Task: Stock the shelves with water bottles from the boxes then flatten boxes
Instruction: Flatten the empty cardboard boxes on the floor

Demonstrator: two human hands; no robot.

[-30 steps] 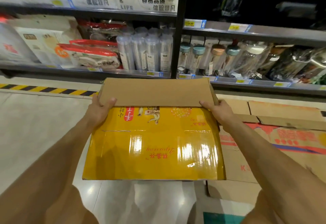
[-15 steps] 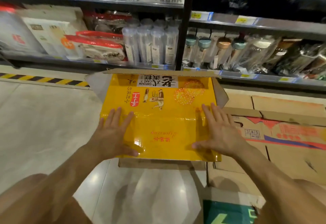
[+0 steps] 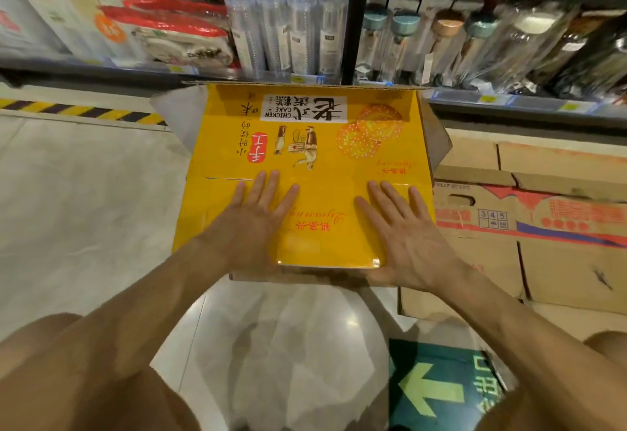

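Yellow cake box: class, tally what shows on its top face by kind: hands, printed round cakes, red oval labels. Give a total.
On the yellow cake box:
Hands: 2 (left hand, right hand)
Printed round cakes: 2
Red oval labels: 1
Total: 5

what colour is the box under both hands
Glossy yellow box with red and black print, pressed by both open hands; head view.
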